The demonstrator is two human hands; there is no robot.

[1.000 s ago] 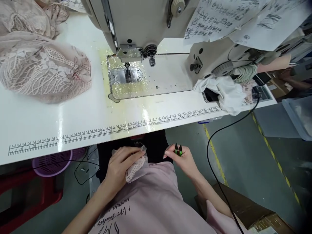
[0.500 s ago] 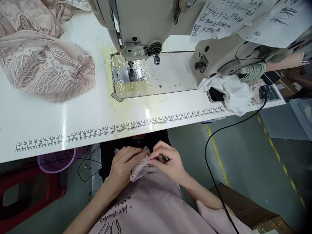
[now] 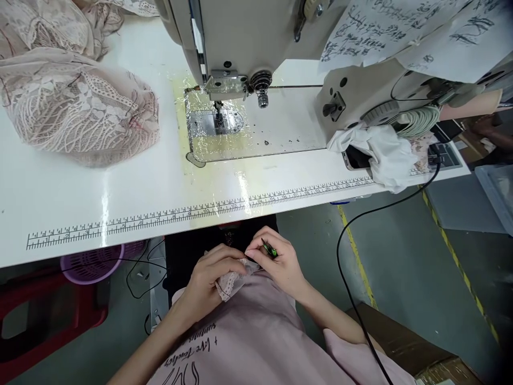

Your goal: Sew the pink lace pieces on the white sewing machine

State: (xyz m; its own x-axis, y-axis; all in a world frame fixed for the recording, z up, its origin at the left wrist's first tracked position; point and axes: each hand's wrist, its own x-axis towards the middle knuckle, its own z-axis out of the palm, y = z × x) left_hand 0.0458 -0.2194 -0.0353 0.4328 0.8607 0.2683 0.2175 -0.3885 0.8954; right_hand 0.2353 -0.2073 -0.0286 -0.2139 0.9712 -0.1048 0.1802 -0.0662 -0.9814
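Note:
In my lap, below the table edge, my left hand is closed round a small piece of pale pink lace fabric, part of which hides under the fingers. My right hand is beside it, its thumb and forefinger pinched together close to the left fingertips. Tucked in that same hand are small green thread snips, with a dark pointed end showing above the fingers. Whether the pinch also holds a thread is too small to tell.
A sewing machine stands on the white table, which has a printed ruler along its front. Lace garments lie to the left. At right are a white cloth and a hanging black cable. A purple basket sits below.
My right thumb and forefinger have drawn slightly away from the lace, and the snips show more above the fingers. My left hand has shifted a little right, still on the lace.

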